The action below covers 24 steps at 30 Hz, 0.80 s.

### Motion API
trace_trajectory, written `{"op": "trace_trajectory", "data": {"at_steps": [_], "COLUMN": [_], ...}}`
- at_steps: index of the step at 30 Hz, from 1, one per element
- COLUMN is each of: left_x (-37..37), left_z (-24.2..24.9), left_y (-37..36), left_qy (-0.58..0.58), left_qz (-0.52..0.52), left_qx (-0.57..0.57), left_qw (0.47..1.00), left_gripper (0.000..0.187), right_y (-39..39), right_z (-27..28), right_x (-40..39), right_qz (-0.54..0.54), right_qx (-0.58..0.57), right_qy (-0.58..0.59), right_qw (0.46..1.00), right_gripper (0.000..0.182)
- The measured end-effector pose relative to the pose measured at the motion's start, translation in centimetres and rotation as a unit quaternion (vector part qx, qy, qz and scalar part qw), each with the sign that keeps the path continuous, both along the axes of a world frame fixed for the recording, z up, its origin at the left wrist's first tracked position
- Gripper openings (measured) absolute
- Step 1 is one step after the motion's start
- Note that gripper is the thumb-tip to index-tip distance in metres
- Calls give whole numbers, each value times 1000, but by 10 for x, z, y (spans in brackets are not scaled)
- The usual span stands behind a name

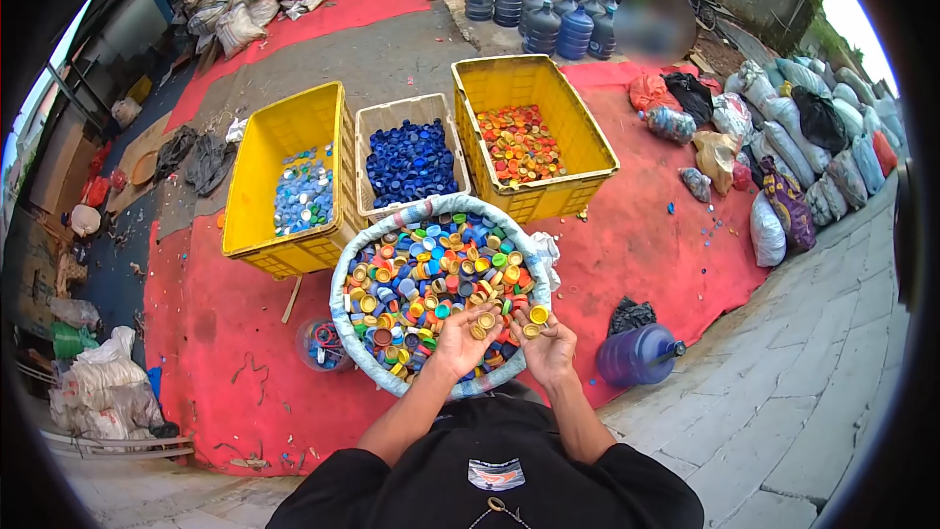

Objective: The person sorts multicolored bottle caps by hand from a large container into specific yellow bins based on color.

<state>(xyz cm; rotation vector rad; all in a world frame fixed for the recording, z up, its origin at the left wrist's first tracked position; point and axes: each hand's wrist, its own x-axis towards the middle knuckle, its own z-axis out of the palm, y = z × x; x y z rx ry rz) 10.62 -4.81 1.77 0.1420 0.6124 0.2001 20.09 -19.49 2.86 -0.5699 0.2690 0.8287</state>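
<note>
Mixed bottle caps (421,269) of many colours fill a round basket (342,309) with a pale wrapped rim in front of me. My left hand (464,341) is over the near right part of the caps, its fingers closed on gold caps (482,325). Close beside it, my right hand (549,351) holds yellow and gold caps (538,314) at the basket's right rim. Beyond the basket stand a yellow crate (245,196) with light blue and clear caps, a white crate (364,118) with dark blue caps, and another yellow crate (578,137) with orange and red caps.
A blue water jug (636,355) lies at the right on the red mat (676,264). A small clear tub (323,345) sits left of the basket. Several large jugs (573,34) stand at the back. Filled sacks (783,147) line the right side.
</note>
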Motion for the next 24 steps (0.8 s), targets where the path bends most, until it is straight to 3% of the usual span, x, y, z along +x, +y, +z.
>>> {"op": "trace_trajectory", "data": {"at_steps": [4,7,8,10,12,15,17,18,20,21,24], "left_x": [37,102,135,192,227,223,193,171,128,106,43], "left_z": [8,24,32,76,105,126,103,87,62,45,21], "left_y": [-4,16,31,63,91,101,103,101,96,94,76], "left_qy": [38,29,16,-70,-139,13,22,28,52,79,165], "left_qz": [-32,-37,-37,-9,68,107,63,40,29,34,64], "left_qx": [7,9,-1,49,72,144,303,378,389,398,380], "left_qw": [999,999,999,996,985,984,951,924,919,913,908], "left_gripper": [35,38,40,66,74,70,60,55,39,32,20], "right_y": [-21,0,17,58,89,105,95,85,67,56,25], "right_z": [0,1,20,39,67,65,69,67,14,0,-34], "right_x": [10,65,93,159,203,228,203,186,166,149,103], "right_qz": [-45,-54,-43,-45,-76,-122,-110,-102,-55,-43,-14], "right_qx": [-39,-82,-34,130,85,-13,-110,-158,-291,-357,-451], "right_qy": [60,56,30,-55,-93,-110,-217,-269,-401,-455,-624], "right_qw": [996,994,998,989,989,986,964,944,867,815,638], "right_gripper": [55,46,46,24,40,47,51,54,50,43,47]}}
